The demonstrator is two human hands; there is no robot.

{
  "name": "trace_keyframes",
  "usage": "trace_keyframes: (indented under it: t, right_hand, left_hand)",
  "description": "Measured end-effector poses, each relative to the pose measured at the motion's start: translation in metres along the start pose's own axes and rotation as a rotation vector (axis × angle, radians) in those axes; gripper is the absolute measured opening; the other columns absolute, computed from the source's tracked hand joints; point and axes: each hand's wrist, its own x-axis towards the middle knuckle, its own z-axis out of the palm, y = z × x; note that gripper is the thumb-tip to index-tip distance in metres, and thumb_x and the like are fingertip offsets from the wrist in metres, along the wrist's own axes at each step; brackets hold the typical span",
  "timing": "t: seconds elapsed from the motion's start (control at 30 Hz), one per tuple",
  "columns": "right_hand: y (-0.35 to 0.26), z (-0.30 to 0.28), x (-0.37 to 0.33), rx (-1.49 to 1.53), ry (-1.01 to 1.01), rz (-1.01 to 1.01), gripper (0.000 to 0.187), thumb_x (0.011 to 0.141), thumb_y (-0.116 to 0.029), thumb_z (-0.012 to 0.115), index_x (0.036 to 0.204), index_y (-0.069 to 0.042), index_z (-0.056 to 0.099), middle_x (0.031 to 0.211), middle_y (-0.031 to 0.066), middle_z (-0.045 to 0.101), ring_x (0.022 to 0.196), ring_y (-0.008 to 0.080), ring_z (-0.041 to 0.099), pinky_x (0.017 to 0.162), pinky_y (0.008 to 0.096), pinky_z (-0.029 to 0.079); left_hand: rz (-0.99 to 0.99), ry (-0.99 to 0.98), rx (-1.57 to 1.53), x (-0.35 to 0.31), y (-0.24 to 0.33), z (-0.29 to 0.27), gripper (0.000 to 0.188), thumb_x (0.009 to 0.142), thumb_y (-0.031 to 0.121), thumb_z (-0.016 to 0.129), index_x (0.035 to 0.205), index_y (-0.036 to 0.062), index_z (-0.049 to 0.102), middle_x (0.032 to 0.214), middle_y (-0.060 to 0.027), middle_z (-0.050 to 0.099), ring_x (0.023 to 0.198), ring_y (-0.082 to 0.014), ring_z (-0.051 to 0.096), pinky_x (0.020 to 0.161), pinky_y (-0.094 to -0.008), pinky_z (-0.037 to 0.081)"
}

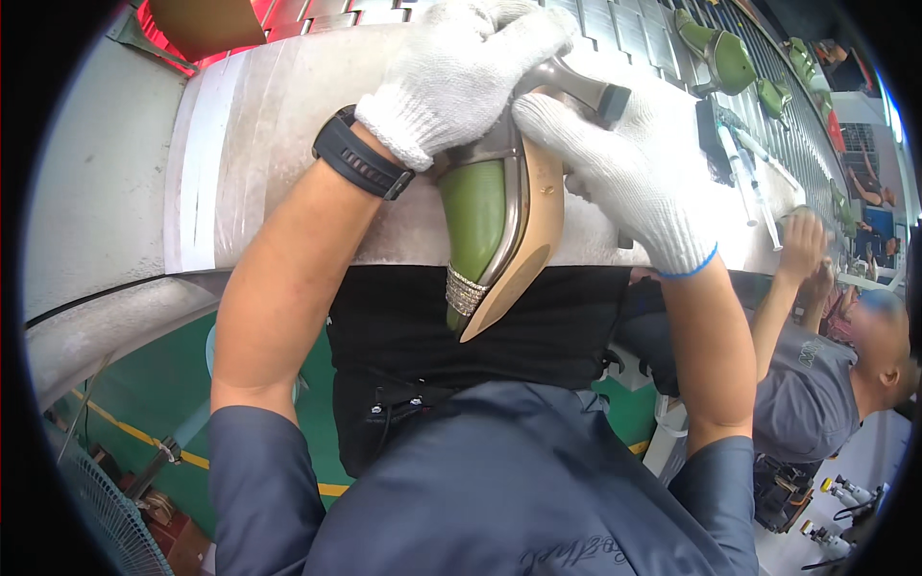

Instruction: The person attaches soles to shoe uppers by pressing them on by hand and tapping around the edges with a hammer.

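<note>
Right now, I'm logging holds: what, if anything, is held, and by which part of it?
A green high-heeled shoe, held at its heel end by the left grip and right grip.

Green shoe [475, 206]; tan sole [526, 264]; silver toe band [465, 291]; black watch [361, 156]

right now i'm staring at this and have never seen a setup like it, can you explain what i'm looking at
There is no robot here. One picture, from a fisheye camera on a person's head, looks down, so straight edges bend near the rim. The person's left hand and right hand, in white knitted gloves, hold a green high-heeled shoe over the worktop's edge, toe toward the wearer. Slender white tools lie at the right. Beyond, more green shoes sit on metal slats. The bare hand at the right belongs to a co-worker.
</note>
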Motion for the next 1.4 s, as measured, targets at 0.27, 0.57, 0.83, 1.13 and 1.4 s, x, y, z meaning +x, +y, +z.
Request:
trace_keyframes:
  t: [0.27,0.57,0.83,1.13,1.4]
  right_hand:
    - [-0.001,-0.023,-0.013,0.037,-0.248,0.178,0.068,0.098,-0.032,0.087,0.149,0.003,0.058,0.116,0.0145,0.075,0.095,0.016,0.074,0.076,0.0333,0.065]
    - [-0.01,-0.015,-0.008,0.034,-0.236,0.234,0.068,0.095,-0.03,0.089,0.147,0.004,0.059,0.101,0.0087,0.074,0.081,0.0128,0.072,0.066,0.0296,0.063]
    - [-0.013,-0.012,-0.008,0.031,-0.19,0.327,0.057,0.094,-0.03,0.09,0.136,0.003,0.069,0.094,0.0058,0.076,0.078,0.0097,0.07,0.062,0.0273,0.059]
    - [0.008,0.021,-0.015,0.234,0.065,0.117,0.05,0.093,-0.028,0.09,0.129,0.003,0.075,0.107,0.0113,0.08,0.091,0.0138,0.075,0.08,0.0318,0.063]
    - [0.018,0.026,-0.005,0.252,0.15,0.112,0.046,0.096,-0.024,0.086,0.131,0.003,0.075,0.112,0.0103,0.08,0.097,0.0131,0.074,0.086,0.0318,0.061]
  left_hand:
    - [0.131,0.089,0.21,-0.006,0.014,0.007,0.026,0.112,0.02,0.066,0.107,-0.0012,0.08,0.093,-0.0016,0.08,0.084,-0.0071,0.068,0.074,-0.0275,0.055]
    - [0.12,0.181,0.243,-0.004,-0.006,-0.005,0.03,0.112,0.025,0.07,0.115,-0.0015,0.081,0.104,-0.0071,0.08,0.094,-0.0101,0.073,0.083,-0.0285,0.059]
    - [0.205,0.291,0.636,-0.002,0.0,0.006,0.032,0.109,0.027,0.071,0.11,-0.0035,0.081,0.091,-0.0097,0.08,0.084,-0.0136,0.074,0.079,-0.032,0.06]
    - [0.201,0.252,0.614,-0.001,0.003,0.006,0.034,0.11,0.03,0.07,0.105,-0.0017,0.081,0.087,-0.0098,0.079,0.079,-0.014,0.071,0.074,-0.0342,0.057]
    - [0.086,0.214,0.433,0.002,0.002,0.006,0.032,0.109,0.029,0.075,0.109,-0.0022,0.082,0.092,-0.0077,0.081,0.085,-0.0103,0.072,0.079,-0.0307,0.059]
